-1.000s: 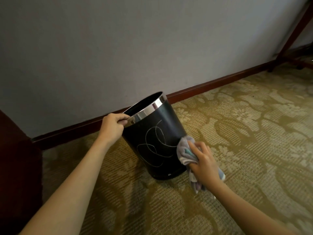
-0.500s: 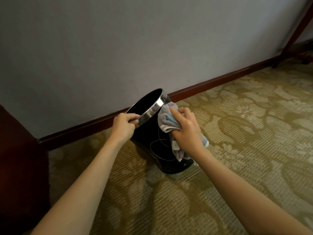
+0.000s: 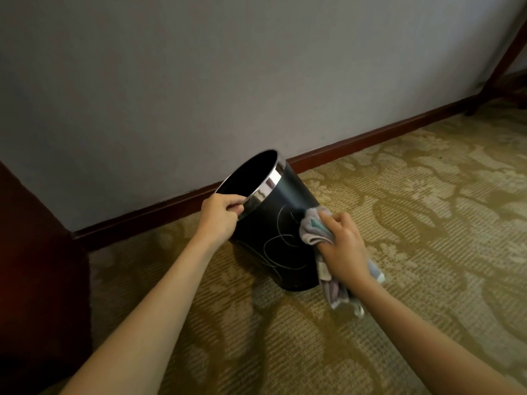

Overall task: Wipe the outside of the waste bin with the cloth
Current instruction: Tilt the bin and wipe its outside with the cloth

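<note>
My right hand (image 3: 343,246) presses the bunched cloth (image 3: 315,228) against the bin (image 3: 273,223), mid-wipe; my left hand (image 3: 221,216) grips the rim, tilting it on the carpet (image 3: 427,252). Next I'd turn the bin to reach unwiped sides

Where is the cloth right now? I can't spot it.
In the head view, the cloth is bunched in the right hand, pressed against the right side of the tilted waste bin.

A patterned gold-and-cream carpet (image 3: 399,223) carries the black waste bin (image 3: 273,232) — tilted, apparently resting on its base edge — near the dark wood furniture (image 3: 34,266) at far left.
</note>
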`<act>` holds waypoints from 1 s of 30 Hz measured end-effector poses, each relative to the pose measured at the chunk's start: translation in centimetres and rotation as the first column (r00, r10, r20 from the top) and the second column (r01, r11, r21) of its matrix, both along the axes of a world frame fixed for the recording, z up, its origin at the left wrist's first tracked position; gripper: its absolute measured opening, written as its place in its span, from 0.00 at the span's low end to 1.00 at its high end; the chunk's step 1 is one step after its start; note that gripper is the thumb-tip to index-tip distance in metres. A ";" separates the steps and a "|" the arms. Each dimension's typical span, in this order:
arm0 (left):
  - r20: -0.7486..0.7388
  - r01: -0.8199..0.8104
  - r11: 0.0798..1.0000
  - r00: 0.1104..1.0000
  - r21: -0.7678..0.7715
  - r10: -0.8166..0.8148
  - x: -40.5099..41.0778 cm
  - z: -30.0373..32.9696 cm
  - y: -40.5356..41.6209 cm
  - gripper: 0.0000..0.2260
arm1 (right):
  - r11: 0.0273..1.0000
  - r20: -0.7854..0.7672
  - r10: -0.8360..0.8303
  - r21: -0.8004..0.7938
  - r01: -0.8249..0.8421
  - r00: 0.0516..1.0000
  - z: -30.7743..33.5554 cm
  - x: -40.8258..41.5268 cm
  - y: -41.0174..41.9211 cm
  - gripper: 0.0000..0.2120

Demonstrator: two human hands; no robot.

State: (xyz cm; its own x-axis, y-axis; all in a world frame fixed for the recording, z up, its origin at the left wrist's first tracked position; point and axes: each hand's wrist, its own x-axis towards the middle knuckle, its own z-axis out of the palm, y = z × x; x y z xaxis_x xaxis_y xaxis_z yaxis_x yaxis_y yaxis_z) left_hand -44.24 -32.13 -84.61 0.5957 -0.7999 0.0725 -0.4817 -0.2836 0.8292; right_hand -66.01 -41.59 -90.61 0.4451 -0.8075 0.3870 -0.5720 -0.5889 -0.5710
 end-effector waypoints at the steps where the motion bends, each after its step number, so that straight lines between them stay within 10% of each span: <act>1: 0.013 0.002 1.000 1.000 -0.001 -0.002 -0.4 0.1 -0.2 0.13 | 0.999 0.057 0.032 -0.036 -0.030 0.998 1.1 1.1 0.2 0.24; 10: 0.034 0.027 0.999 0.999 0.045 -0.028 -1.9 0.7 -1.3 0.13 | 0.951 0.025 0.127 -0.287 -0.115 0.992 -0.1 0.9 0.7 0.28; 19: 0.019 0.034 0.999 0.999 0.041 -0.034 -2.7 0.9 -1.8 0.13 | 0.999 -0.225 -0.024 0.019 0.029 0.974 -6.2 -5.9 0.7 0.22; 25: 0.095 0.023 1.000 0.995 -0.001 -0.023 -4.1 0.8 -2.6 0.13 | 0.991 0.073 0.064 -0.126 -0.055 0.995 -0.8 -0.3 1.6 0.24; 30: 0.142 0.034 0.999 0.989 0.004 -0.035 -4.1 0.9 -2.9 0.12 | 0.892 0.032 0.204 -0.417 -0.173 0.978 -0.2 1.8 1.9 0.23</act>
